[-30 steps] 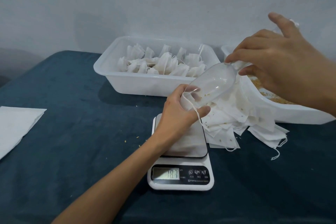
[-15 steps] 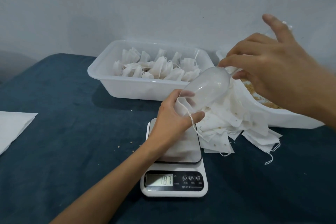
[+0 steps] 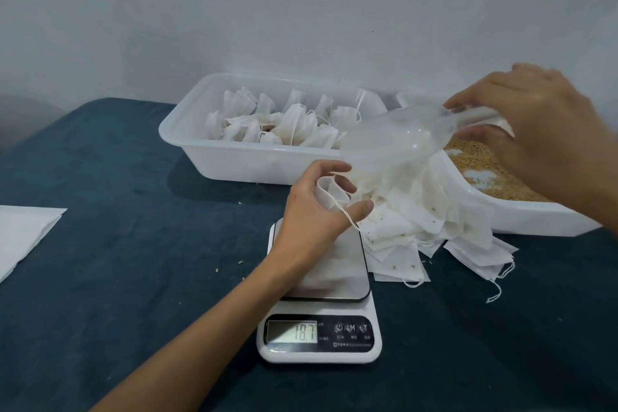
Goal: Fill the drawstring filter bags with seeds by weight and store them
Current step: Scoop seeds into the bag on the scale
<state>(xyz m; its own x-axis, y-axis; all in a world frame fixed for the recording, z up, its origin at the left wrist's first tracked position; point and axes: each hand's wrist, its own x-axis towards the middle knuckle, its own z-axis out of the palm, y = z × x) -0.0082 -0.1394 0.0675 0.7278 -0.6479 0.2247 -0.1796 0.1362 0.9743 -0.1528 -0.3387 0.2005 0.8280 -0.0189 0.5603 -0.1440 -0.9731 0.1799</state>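
— Paper first, far left: a flat white sheet lies at the edge of the worktop, which is covered in a dark teal, velvety cloth.

— And the loose bits on the cloth?

— Small pale specks, scattered left of the scale; too small to tell more. Behind them stands a rectangular tub of translucent white plastic with rounded corners, full of soft, crumpled white filled bags.

— What about the left hand?

— The left hand is over the steel platform of the digital scale. Its grip pinches a thin, gauzy filter bag between thumb and curled fingers, holding the mouth spread, with a white drawstring trailing over the thumb. The bag sits on the platform beneath the hand. The display reads 18.7.

— Next to the right?

— A clear plastic scoop, rounded and smooth, tilts down with its lip just above the bag's mouth. Under it lies a heap of flat, square empty bags, some dotted with seeds, strings dangling off the edge.

— And the right hand?

— The right hand closes its grip around the scoop's handle, slightly blurred. Beneath it a second white tray holds a grainy tan layer of seeds.
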